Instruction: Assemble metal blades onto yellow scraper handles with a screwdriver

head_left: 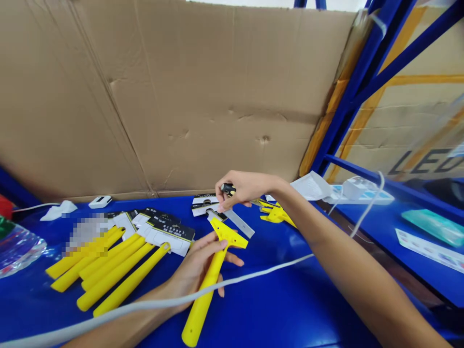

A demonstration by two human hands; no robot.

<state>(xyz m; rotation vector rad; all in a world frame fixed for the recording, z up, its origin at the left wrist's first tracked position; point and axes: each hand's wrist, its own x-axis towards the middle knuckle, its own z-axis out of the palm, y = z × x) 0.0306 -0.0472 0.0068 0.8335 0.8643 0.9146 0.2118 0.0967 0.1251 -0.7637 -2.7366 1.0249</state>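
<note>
My left hand [197,263] is closed around the neck of a yellow plastic scraper handle [206,290], its wide T-shaped head pointing up and away. Just above that head, my right hand [246,187] pinches a flat metal blade [238,223] between thumb and fingers. Tucked in the same hand is a black-and-yellow screwdriver [227,188], its shaft mostly hidden. Black-and-white packaged blades [205,205] lie on the blue table behind the scraper head. More yellow scraper heads [277,213] are partly hidden behind my right forearm.
Several yellow scrapers with black-and-white blade covers [123,270] lie fanned out at left. A white cable [268,267] crosses in front of the left arm. Cardboard [217,96] stands behind the table; a blue metal frame [357,92] rises at right. Crumpled white paper [311,186] lies near it.
</note>
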